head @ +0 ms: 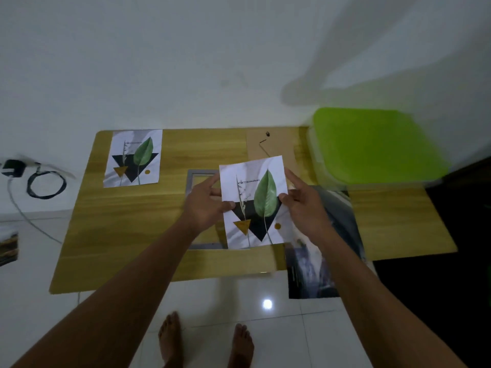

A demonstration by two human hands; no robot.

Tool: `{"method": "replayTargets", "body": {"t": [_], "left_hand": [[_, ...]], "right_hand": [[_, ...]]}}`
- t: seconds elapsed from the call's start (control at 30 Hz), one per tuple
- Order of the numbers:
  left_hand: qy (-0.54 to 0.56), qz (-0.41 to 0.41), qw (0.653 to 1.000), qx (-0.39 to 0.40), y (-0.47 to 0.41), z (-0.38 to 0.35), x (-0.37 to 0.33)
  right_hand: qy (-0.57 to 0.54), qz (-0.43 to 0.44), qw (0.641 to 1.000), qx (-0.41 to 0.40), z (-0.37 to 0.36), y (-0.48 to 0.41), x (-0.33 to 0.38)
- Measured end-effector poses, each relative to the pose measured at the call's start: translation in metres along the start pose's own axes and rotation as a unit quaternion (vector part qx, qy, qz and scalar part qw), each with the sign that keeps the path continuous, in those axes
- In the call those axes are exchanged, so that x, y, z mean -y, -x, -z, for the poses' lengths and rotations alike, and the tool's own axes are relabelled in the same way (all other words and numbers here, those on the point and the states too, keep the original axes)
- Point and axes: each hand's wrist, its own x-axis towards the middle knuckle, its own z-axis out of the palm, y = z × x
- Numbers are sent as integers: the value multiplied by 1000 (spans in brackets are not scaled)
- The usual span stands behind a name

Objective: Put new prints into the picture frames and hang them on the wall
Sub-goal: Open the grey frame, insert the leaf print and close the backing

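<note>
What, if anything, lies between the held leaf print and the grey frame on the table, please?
Nothing visible does. The left hand and right hand pinch the leaf print over the grey frame; its exposed opening shows only table wood; the rest is hidden.

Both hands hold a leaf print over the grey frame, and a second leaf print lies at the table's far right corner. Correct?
No. The head view shows the second leaf print at the far left corner of the table, not the right. The rest holds: the left hand and right hand grip the held leaf print over the grey frame.
</note>
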Motion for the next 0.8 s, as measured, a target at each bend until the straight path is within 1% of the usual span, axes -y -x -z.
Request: {"method": "replayTargets", "body": {"t": [0.1,0.17,0.3,0.4,0.5,0.53,0.57,0.6,0.63,0.67,0.7,0.8], "left_hand": [[-110,-59,992,7,4,-36,-2],[-141,-83,986,15,5,-62,-2],[-200,-96,974,40,-1,-117,6],[-228,-79,969,54,-8,-148,15],[-289,-115,949,48,-13,-166,21],[-331,-137,933,35,-13,-169,22],[-395,-158,905,19,-13,-172,23],[-462,-177,869,6,-12,-173,23],[-508,-192,839,0,-11,-174,23],[-535,-205,819,3,-11,-173,24],[-551,-206,808,18,-12,-173,25],[-575,-191,791,85,-19,-171,32]], "right_hand": [[37,-12,999,-15,29,9,-20],[76,-19,996,-32,47,14,-34],[174,-37,981,-78,82,19,-58],[239,-45,967,-81,99,17,-71],[283,-28,955,-82,106,10,-90],[310,-21,947,-82,108,9,-95],[349,-14,934,-77,110,8,-101],[390,-13,918,-69,110,10,-105],[419,-5,906,-58,110,11,-108],[435,8,899,-49,110,12,-109],[445,22,894,-40,110,13,-112],[490,39,871,-7,111,11,-116]]}}
